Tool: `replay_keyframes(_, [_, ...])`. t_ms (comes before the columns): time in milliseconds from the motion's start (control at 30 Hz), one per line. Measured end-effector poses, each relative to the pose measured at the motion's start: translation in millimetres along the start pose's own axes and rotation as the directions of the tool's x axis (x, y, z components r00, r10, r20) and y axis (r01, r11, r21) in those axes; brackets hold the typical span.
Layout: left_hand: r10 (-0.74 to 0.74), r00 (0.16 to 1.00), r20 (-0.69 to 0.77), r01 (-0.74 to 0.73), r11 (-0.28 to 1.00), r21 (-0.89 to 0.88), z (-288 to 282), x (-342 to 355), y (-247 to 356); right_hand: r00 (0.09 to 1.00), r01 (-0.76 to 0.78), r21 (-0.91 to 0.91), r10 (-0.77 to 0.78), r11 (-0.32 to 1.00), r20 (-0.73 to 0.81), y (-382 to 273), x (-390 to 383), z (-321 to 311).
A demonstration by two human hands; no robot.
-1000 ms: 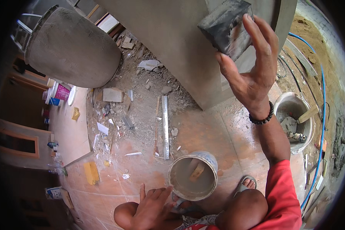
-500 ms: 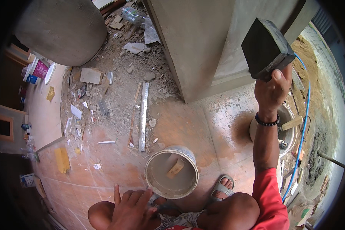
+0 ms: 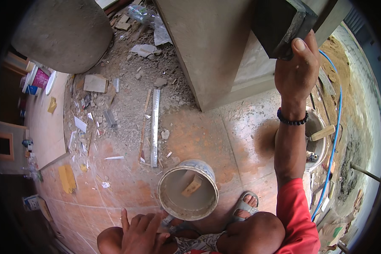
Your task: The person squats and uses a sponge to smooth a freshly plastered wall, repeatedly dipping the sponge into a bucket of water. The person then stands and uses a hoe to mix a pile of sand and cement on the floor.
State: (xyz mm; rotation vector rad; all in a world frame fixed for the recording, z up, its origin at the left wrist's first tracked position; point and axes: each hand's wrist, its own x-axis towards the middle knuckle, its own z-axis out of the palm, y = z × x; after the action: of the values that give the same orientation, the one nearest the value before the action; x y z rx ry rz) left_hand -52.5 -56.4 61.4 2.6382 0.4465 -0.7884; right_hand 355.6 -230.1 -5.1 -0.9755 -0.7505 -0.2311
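Near left, there it was: the left hand [image 3: 140, 235], fingers apart, nothing seen in it! Just beyond stood the bucket [image 3: 204, 164], then tiled floor [image 3: 194, 131]. Farther right, the right hand [image 3: 298, 76] had its grip clamped on the dark block [image 3: 273, 29], which lay far-left of the palm, long axis unclear, before the grey pillar [image 3: 205, 46].

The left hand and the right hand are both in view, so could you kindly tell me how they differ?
The right hand grips a dark block, while the left hand holds nothing. The right hand's thumb lies along the block; the left hand's fingers are loosely spread. The right hand is stretched out ahead, but the left hand is low, by the left knee. Both are ungloved.
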Motion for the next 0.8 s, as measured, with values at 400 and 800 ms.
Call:
replay_keyframes(400, [-0.029, 0.999, 0.018, 0.028, 0.999, 0.030, -3, 1, 4, 0.991, -0.098, -0.183, 0.079, 0.978, -0.108, 20, -65, -1])
replay_keyframes(800, [-0.100, 0.994, 0.032, 0.102, 0.992, -0.071, -4, 2, 9, 0.971, -0.142, -0.244, 0.088, 0.959, -0.222, 11, -54, 16])
